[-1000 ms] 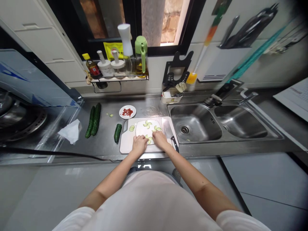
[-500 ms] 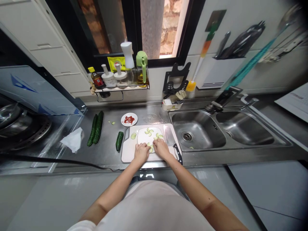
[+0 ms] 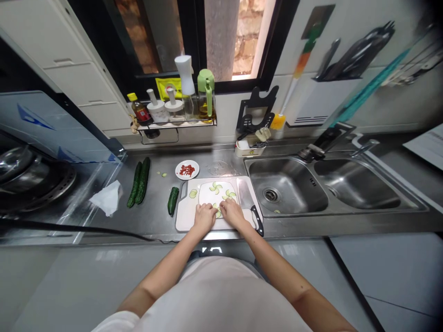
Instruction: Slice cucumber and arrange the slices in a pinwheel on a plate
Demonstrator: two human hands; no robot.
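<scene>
A white cutting board lies at the counter's front edge with a white plate on it. Thin cucumber slices are laid out on the plate. My left hand and my right hand rest side by side at the plate's near edge, their fingertips on the slices between them. Whether either hand pinches a slice cannot be made out. A cleaver with a black handle lies on the board just right of my right hand.
A short cucumber piece lies left of the board, two whole cucumbers and a crumpled tissue farther left. A small dish of chopped red chilli sits behind the board. A double sink is on the right, a stove on the left.
Both hands stay at the plate's near edge with only small finger movements. The view has shifted as my head moved.
</scene>
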